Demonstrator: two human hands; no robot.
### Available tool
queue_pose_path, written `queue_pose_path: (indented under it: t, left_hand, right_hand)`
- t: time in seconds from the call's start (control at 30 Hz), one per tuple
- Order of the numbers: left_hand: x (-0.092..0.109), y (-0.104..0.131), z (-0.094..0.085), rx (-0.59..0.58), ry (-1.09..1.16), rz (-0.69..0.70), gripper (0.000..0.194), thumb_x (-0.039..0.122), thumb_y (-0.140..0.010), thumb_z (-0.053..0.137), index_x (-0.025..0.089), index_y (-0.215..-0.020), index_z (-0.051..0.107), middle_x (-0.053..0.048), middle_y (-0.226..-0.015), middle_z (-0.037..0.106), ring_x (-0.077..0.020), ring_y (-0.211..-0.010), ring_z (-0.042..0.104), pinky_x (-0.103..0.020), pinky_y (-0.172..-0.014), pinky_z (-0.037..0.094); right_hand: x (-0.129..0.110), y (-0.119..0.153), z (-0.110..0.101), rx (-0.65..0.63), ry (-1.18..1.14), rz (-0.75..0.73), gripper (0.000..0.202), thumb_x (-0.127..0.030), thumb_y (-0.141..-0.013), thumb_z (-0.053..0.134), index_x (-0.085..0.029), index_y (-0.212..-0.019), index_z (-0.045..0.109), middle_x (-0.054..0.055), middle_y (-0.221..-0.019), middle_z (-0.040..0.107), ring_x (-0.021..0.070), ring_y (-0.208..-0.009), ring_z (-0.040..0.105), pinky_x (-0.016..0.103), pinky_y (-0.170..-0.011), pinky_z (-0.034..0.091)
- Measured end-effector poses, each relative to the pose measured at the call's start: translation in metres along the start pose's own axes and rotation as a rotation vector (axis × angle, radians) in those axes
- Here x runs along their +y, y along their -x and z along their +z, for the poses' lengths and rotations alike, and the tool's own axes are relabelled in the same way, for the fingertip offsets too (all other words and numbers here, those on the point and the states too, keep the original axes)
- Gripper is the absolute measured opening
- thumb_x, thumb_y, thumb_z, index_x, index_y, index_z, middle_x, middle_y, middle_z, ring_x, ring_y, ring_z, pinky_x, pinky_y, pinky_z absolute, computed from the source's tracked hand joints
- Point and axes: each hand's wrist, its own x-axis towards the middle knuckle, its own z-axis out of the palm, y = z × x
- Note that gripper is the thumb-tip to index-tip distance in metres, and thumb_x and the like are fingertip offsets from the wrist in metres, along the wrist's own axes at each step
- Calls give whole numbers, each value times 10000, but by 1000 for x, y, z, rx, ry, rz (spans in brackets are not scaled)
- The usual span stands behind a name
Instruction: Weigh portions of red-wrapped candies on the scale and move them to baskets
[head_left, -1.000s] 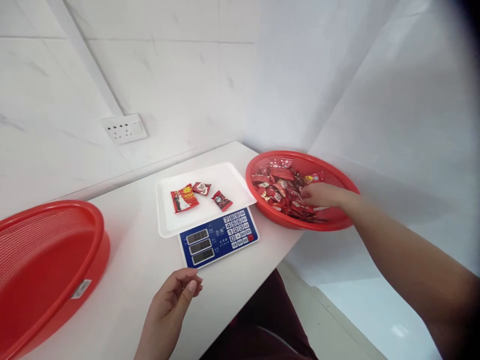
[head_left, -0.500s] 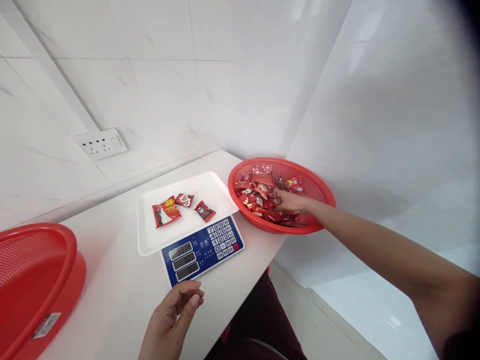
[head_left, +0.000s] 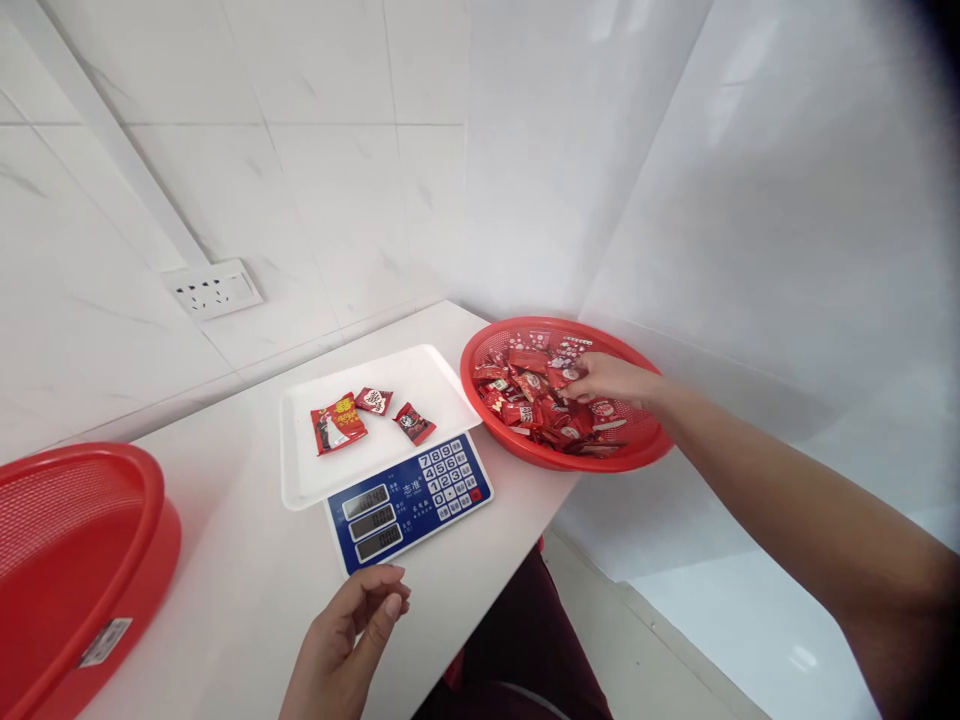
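Note:
My right hand (head_left: 611,378) reaches into the red basket (head_left: 487,425) of wrapped candies, its fingers pinched among the packets at the upper middle of the pile; what they grip is hard to make out. On the white scale tray (head_left: 300,480) lie three packets: a large red and yellow one (head_left: 339,425), a small dark red one (head_left: 373,400) and another small one (head_left: 414,424). The blue scale panel (head_left: 409,488) faces me, with numbers on its displays. Just in front of it, my left hand (head_left: 356,630) hovers with fingers curled but apart, holding nothing.
Another red basket (head_left: 142,540) stands at the left on the white table (head_left: 240,600). A power socket (head_left: 217,288) is on the tiled wall behind. Grey-white panels rise beyond the right basket, and my legs are below the table's front edge.
My right hand has lifted from deeper in the candies and moved up and right within the basket. The view has shifted slightly. My left hand keeps its pose.

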Motion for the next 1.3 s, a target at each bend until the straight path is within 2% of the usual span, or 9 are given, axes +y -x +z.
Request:
queue_pose_path:
  t: [0.17, 0.3, 0.43, 0.57, 0.73, 0.83, 0.97, 1.17, 1.3]
  left_hand:
    - [0, -1, -2, -125, -17, 41, 269, 450, -763, 600, 225, -903, 644, -35, -818, 672, -187, -809, 627, -297, -766, 497]
    - [1, 2, -5, -165, -12, 55, 233, 406, -798, 573, 227, -933, 634, -37, -834, 660, -181, -814, 612, -305, -771, 488]
    - [-2, 8, -12, -141, -16, 40, 224, 396, -808, 567, 227, -941, 627, -40, -837, 649, -182, -822, 604, -306, -779, 480]
    - [-6, 12, -20, -100, -10, 28, 243, 422, -801, 568, 223, -928, 626, -42, -830, 642, -185, -820, 605, -305, -777, 479]
    - [-8, 12, -22, -63, 24, 26, 247, 427, -781, 584, 217, -900, 635, -44, -806, 644, -190, -794, 608, -318, -759, 481]
    - [-7, 10, -19, -126, 8, 24, 230, 407, -800, 568, 221, -923, 623, -46, -830, 646, -190, -818, 606, -325, -776, 476]
    - [-4, 10, -17, -179, -14, 21, 214, 384, -825, 542, 229, -958, 605, -43, -867, 642, -185, -850, 596, -323, -804, 467]
    - [-7, 12, -22, -123, 6, 10, 227, 403, -802, 562, 224, -929, 618, -39, -838, 638, -186, -828, 599, -321, -793, 470]
    - [-11, 12, -22, -128, 1, -6, 241, 412, -793, 571, 217, -925, 621, -36, -825, 640, -186, -821, 605, -323, -786, 478]
  right_hand:
    - [-57, -1, 16, -137, -16, -18, 173, -296, -661, 657, -200, -769, 562, 34, -710, 643, 224, -676, 619, 346, -566, 503]
    - [-107, -16, 46, -210, 196, -215, 228, -254, -655, 659, -185, -868, 612, 52, -839, 681, 237, -774, 635, 337, -651, 497]
    - [-136, -37, 80, -191, 414, -375, 365, -190, -642, 668, -214, -1003, 623, 60, -1000, 674, 251, -918, 619, 331, -745, 481]
    - [-139, -48, 99, -144, 451, -392, 430, -172, -663, 647, -228, -1087, 604, 69, -1091, 644, 252, -970, 600, 352, -772, 477]
    - [-143, -39, 105, -139, 432, -447, 432, -240, -691, 642, -259, -1121, 601, 54, -1114, 638, 256, -996, 591, 378, -811, 473]
    - [-155, -26, 112, -194, 346, -503, 460, -240, -716, 626, -294, -1171, 581, 30, -1191, 611, 239, -1051, 572, 369, -864, 461]
    - [-168, -17, 123, -218, 231, -561, 469, -263, -776, 571, -262, -1243, 534, 44, -1285, 552, 232, -1127, 528, 366, -920, 430]
    - [-161, -17, 118, -113, 148, -518, 391, -334, -771, 571, -267, -1157, 573, 34, -1077, 661, 214, -927, 614, 343, -782, 479]
    - [-158, -14, 118, -129, 164, -482, 442, -320, -725, 627, -269, -1161, 569, 39, -1124, 641, 244, -995, 593, 375, -834, 468]
